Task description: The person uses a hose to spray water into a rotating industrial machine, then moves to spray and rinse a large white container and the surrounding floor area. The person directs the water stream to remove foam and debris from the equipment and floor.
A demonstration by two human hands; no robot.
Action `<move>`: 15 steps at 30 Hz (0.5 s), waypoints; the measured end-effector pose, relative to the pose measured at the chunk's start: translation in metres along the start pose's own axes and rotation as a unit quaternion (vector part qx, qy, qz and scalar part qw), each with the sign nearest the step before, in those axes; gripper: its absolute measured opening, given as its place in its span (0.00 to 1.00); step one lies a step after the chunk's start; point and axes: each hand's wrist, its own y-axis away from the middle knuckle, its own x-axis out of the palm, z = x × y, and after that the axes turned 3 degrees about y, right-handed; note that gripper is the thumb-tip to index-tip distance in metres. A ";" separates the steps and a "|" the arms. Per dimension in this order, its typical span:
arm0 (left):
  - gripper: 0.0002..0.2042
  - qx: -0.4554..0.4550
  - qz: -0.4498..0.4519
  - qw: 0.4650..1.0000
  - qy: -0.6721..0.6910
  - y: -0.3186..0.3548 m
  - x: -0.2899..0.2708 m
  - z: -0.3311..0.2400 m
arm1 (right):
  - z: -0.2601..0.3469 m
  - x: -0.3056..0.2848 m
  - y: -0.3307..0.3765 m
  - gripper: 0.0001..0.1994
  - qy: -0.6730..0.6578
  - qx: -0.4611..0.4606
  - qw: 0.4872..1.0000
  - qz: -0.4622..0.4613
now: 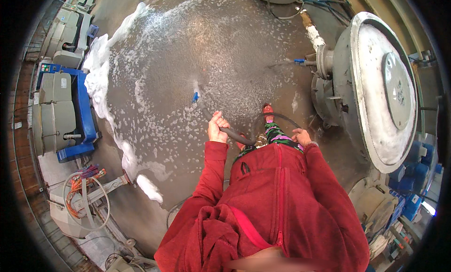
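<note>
My left hand (218, 127) is wrapped round a dark grey hose (238, 137) in front of my body. The hose ends in a blue nozzle (195, 98), pointing away from me, with water coming out onto the wet floor (188, 51). Beside my right thigh, my right hand (302, 137) has its fingers curled where a thinner-looking loop of the dark hose meets them. White foam (98, 68) lies in a thick band along the left, and scattered bubbles cover the floor ahead. My red shoe (268, 111) stands on the wet floor.
A large round metal machine (383, 91) with a whitish face stands close on my right; a blue-tipped pipe (299, 61) juts from its side. Grey motors (54, 112) with a blue frame (87, 107) line the left. Bundled cables (84, 185) hang nearer at left.
</note>
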 end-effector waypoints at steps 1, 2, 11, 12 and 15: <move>0.07 0.000 -0.003 1.000 -0.006 0.000 -0.001 0.001 | 0.001 0.001 0.002 0.20 -0.004 0.002 1.000 -0.006; 0.07 -0.002 0.002 1.000 -0.005 -0.001 -0.001 0.002 | 0.000 0.002 0.003 0.20 -0.007 0.004 1.000 -0.012; 0.07 -0.016 0.022 1.000 -0.006 -0.010 -0.001 0.007 | -0.016 0.001 -0.002 0.19 -0.006 -0.009 1.000 -0.009; 0.07 -0.013 0.018 1.000 -0.011 -0.010 0.000 0.007 | -0.015 0.001 -0.002 0.19 0.003 -0.010 1.000 -0.005; 0.07 -0.009 0.009 1.000 -0.016 -0.013 -0.002 0.010 | -0.003 -0.001 0.002 0.19 0.020 -0.008 1.000 0.008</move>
